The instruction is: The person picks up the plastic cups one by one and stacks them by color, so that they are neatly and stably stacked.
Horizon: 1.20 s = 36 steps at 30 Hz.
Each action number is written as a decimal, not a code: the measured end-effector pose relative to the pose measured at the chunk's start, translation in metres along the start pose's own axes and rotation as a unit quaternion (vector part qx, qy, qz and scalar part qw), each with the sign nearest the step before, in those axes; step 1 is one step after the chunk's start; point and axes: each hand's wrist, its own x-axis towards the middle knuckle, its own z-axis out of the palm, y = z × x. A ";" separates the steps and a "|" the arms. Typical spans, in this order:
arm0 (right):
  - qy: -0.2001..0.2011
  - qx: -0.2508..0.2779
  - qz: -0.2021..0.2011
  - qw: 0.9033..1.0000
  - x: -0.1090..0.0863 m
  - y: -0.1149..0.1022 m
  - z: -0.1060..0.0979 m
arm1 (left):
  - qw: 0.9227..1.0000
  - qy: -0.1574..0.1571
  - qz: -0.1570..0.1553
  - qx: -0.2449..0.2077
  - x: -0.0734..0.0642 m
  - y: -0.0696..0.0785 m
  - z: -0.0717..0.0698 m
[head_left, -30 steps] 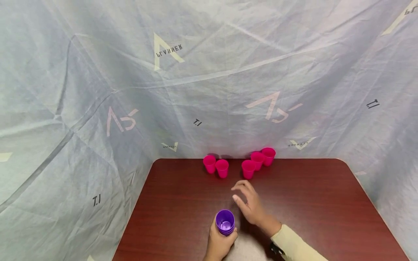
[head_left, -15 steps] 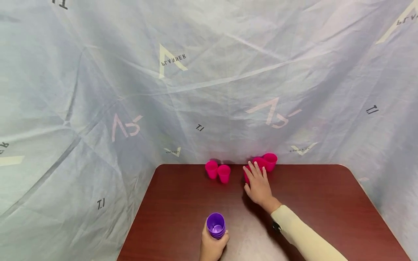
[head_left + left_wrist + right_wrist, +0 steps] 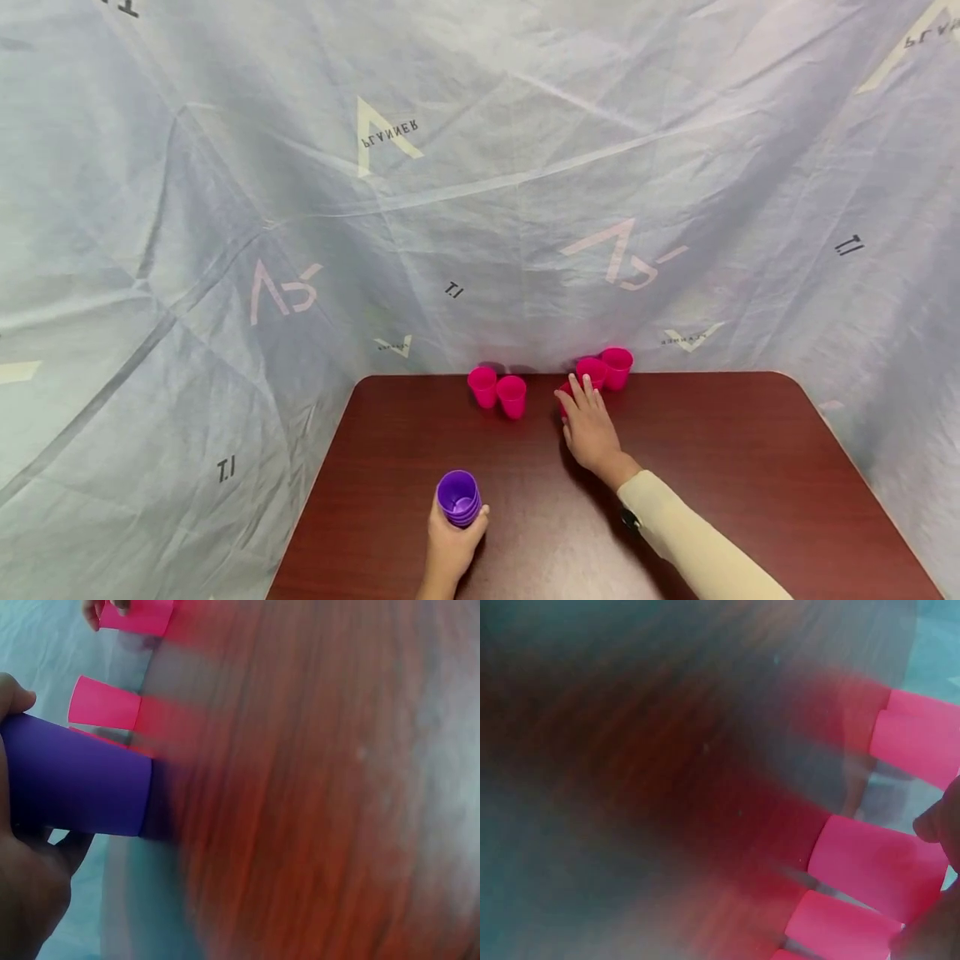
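My left hand (image 3: pixel 448 533) grips a nested stack of purple cups (image 3: pixel 458 493), mouths up, at the front left of the table. In the left wrist view the stack's outer purple cup (image 3: pixel 82 776) appears side-on. At the back, my right hand (image 3: pixel 592 429) reaches over the front pink cup of a right-hand group, thumb and fingers round its upper part and hiding most of it. The right wrist view shows this pink cup (image 3: pixel 877 866) with the thumb at its rim. Close behind it stand two more pink cups, a middle one (image 3: pixel 592 369) and a rear one (image 3: pixel 617 368).
Two pink cups, one left (image 3: pixel 482 387) and one right (image 3: pixel 512 397), stand side by side near the back edge, left of the right-hand group. The brown table (image 3: pixel 720 483) has rounded back corners. Grey printed fabric (image 3: pixel 480 208) hangs behind it and along the sides.
My right hand has reached forward from mid-table onto the front pink cup and stays there. My left hand has carried the purple stack to the left.
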 end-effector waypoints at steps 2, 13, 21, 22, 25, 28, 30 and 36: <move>0.016 0.026 0.001 1.000 -0.004 0.000 0.001 | 1.000 -0.002 0.002 0.019 0.001 0.000 -0.002; 0.045 0.060 -0.008 0.997 -0.038 -0.013 -0.011 | 0.995 0.016 -0.046 0.083 -0.030 -0.003 -0.004; 0.009 0.079 -0.003 0.997 -0.064 -0.026 -0.034 | 0.976 -0.005 -0.136 0.173 -0.051 0.011 -0.016; 0.005 0.082 0.002 0.997 -0.067 -0.027 -0.037 | 0.974 -0.027 -0.135 0.181 -0.052 0.013 -0.019; 0.003 0.095 0.011 0.995 -0.076 -0.030 -0.044 | 0.970 -0.107 -0.124 0.179 -0.053 0.016 -0.023; 0.012 0.105 0.009 0.994 -0.085 -0.034 -0.048 | 0.964 -0.182 -0.113 0.157 -0.052 0.020 -0.023; 0.022 0.108 0.008 0.994 -0.092 -0.037 -0.049 | 0.961 -0.214 -0.102 0.139 -0.053 0.021 -0.018; 0.048 0.109 -0.003 0.993 -0.110 -0.047 -0.048 | 0.969 -0.225 0.001 0.106 -0.060 0.014 0.005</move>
